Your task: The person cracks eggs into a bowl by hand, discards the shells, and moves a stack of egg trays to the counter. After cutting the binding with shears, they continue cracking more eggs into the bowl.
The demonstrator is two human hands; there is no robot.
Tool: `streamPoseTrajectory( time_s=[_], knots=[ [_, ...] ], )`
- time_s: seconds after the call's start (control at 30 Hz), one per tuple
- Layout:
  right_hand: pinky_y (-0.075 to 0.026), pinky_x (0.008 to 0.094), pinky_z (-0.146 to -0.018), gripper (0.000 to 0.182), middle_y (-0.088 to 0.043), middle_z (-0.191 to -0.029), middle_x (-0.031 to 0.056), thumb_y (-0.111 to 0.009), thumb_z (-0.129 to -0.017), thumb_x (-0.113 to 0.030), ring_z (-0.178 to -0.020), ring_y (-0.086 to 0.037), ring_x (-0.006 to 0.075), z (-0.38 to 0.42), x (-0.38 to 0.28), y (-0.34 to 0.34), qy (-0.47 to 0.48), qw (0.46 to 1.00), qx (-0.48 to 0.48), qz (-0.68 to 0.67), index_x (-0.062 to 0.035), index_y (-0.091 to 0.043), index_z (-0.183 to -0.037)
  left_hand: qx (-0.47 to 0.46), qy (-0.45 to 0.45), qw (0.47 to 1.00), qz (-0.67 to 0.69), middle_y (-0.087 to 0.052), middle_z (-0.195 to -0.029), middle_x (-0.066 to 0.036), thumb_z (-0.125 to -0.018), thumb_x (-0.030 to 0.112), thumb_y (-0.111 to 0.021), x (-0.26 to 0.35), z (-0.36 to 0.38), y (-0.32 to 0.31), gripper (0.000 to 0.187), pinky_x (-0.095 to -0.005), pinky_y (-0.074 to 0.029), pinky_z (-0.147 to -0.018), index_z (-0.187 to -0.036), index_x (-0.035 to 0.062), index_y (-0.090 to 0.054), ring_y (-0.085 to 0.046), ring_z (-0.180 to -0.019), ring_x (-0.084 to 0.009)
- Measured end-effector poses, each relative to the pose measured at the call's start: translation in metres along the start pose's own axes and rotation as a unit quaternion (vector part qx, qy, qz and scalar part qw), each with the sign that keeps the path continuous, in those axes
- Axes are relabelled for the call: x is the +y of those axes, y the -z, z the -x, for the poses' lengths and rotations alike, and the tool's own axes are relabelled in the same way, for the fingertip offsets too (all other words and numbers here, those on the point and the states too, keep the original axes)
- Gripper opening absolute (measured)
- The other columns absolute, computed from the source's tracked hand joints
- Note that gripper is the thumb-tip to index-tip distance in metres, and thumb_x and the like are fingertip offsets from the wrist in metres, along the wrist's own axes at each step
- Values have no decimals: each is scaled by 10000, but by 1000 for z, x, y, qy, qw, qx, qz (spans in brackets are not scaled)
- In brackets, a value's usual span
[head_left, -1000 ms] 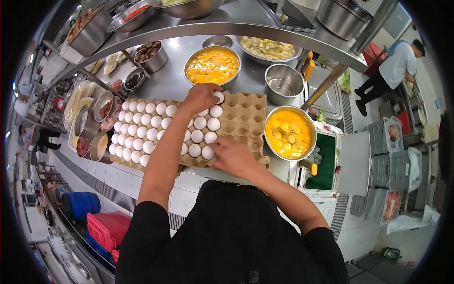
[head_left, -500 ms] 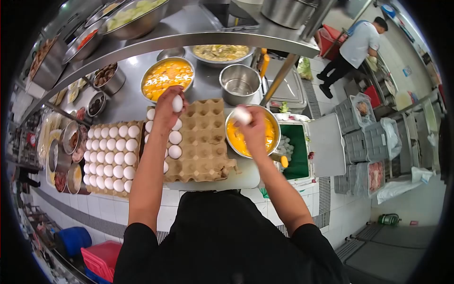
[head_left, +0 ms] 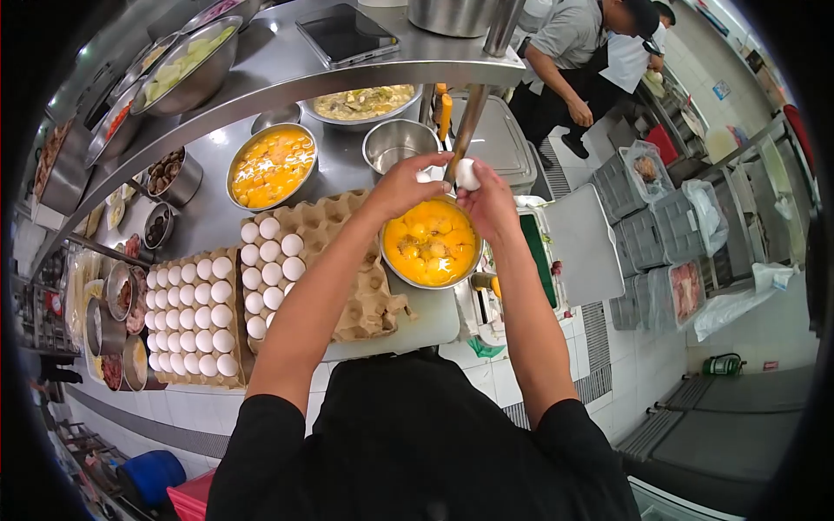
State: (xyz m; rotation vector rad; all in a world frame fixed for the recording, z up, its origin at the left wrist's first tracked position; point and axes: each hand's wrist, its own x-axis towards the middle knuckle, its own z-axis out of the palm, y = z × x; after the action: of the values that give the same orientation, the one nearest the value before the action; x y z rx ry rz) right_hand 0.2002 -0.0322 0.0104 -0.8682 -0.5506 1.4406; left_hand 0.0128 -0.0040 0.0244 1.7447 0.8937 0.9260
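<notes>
My left hand (head_left: 407, 187) is closed around a white egg (head_left: 424, 176), mostly hidden by its fingers. In my right hand (head_left: 488, 201), another white egg (head_left: 467, 174) is gripped by the fingertips. Both hands are close together over the far rim of a metal bowl (head_left: 384, 252) with raw egg yolks (head_left: 432, 247) in it. Left of that bowl lies a cardboard egg tray (head_left: 369, 300), with white eggs (head_left: 269, 252) on its left part and bare cups on its right. A fuller egg tray (head_left: 245, 347) is farther left.
A second bowl of yolks (head_left: 274, 165) stands behind the trays, near an empty metal pot (head_left: 395, 143). An overhead steel shelf (head_left: 287, 87) crosses the table. A green-lined bin (head_left: 539, 260) is at right. Two people (head_left: 565, 52) are in the aisle.
My left hand has moved right with its egg, from above the tray to the bowl. My right hand still holds an egg, beside the left. A second person has come into the aisle.
</notes>
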Motion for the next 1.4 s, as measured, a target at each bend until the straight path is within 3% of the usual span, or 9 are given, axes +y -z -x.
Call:
streamPoseTrajectory(
  time_s=[0.27, 0.53, 0.7, 0.8, 0.87, 0.93, 1.03, 1.2, 1.4],
  knots=[
    [-513, 216, -609, 331, -665, -882, 8, -563, -1016, -253, -667, -605, 83, 20, 10, 18, -134, 958, -181, 179, -37, -645, -1252, -60, 91, 992, -64, -710, -1062, -59, -794, 118, -735, -10, 27, 1, 422, -280, -514, -822, -1211, 75, -684, -640, -934, -111],
    [-494, 301, -643, 365, -659, -780, 101, -679, -921, -281, -655, -604, 140, 45, -16, 10, 129, 802, -103, 574, -105, -662, -1240, -21, -53, 964, -259, -669, -1103, -109, -789, 157, -728, 11, 30, -5, 405, -329, -507, -884, -1184, 79, -693, -658, -982, -226],
    [-519, 395, -850, 394, -685, -1094, 227, -660, -926, -249, -952, -684, 326, 58, -69, 59, 139, 792, 27, 593, -23, -627, -1247, -7, -101, 990, -100, -645, -1170, -94, -881, 211, -678, 32, -15, -88, 516, -326, -483, -929, -1371, 107, -558, -619, -1068, -220],
    [-495, 400, -921, 444, -656, -1149, 220, -654, -921, -215, -1044, -644, 355, 66, -69, 63, 348, 653, 46, 672, 6, -570, -1296, -25, 127, 962, 242, -633, -1197, -83, -976, 347, -592, 27, -27, -112, 556, -327, -469, -957, -1454, 99, -452, -597, -1111, -214],
    [-461, 428, -973, 493, -627, -1178, 237, -664, -903, -192, -1116, -596, 397, 70, -43, 39, 315, 718, -27, 620, -7, -524, -1338, -75, 201, 834, 509, -598, -1255, -97, -1016, 458, -503, 23, -21, -111, 608, -333, -460, -981, -1479, 78, -399, -588, -1130, -208],
    [-520, 376, -832, 462, -643, -1092, 190, -634, -937, -202, -956, -652, 306, 44, -26, 41, 362, 697, -29, 618, -15, -509, -1340, -103, 163, 860, 473, -559, -1310, -125, -1005, 482, -516, 7, -12, -95, 628, -348, -463, -979, -1481, 92, -389, -588, -1126, -200],
    [-424, 247, -499, 325, -575, -934, 55, -531, -1013, -257, -618, -509, 80, 5, -5, 20, 217, 959, 80, 163, -79, -513, -1284, 26, 160, 911, 379, -564, -1309, -97, -1006, 465, -525, 6, 7, -58, 573, -333, -483, -937, -1452, 117, -433, -597, -1084, -174],
    [-442, 261, -483, 351, -579, -902, 50, -541, -1007, -285, -602, -523, 103, -46, 24, -8, 185, 953, 239, 32, -73, -501, -1285, 79, 176, 962, 192, -605, -1258, -58, -997, 357, -560, -9, 10, -21, 449, -285, -503, -860, -1365, 100, -544, -607, -1002, -139],
    [-476, 251, -516, 376, -602, -873, 49, -569, -1006, -268, -583, -552, 114, -5, 11, 0, 26, 998, -5, 61, -32, -500, -1291, 31, 59, 996, 64, -613, -1256, -61, -909, 148, -672, -6, 4, -11, 475, -278, -514, -841, -1358, 48, -554, -613, -950, -120]
  ],
)
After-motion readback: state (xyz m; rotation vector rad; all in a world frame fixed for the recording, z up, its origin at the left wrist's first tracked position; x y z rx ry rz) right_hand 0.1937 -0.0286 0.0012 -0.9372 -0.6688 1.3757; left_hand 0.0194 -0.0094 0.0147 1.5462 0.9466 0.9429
